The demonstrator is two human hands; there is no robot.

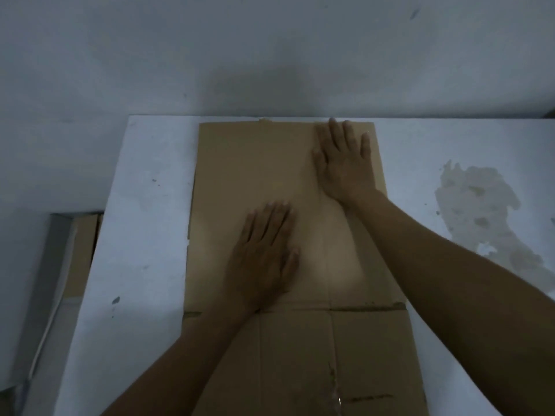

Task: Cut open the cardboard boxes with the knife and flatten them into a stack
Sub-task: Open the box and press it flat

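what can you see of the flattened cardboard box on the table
The flattened cardboard box is plain brown board lying flat on the white table, reaching the table's far edge. Creases run along and across it, its flaps extend toward the viewer, and what looks like clear tape shows on the near seam. The left hand presses its middle and the right hand its far right part, both palms down.

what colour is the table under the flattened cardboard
White, with a greyish worn patch on its right side; the table shows best in the head view.
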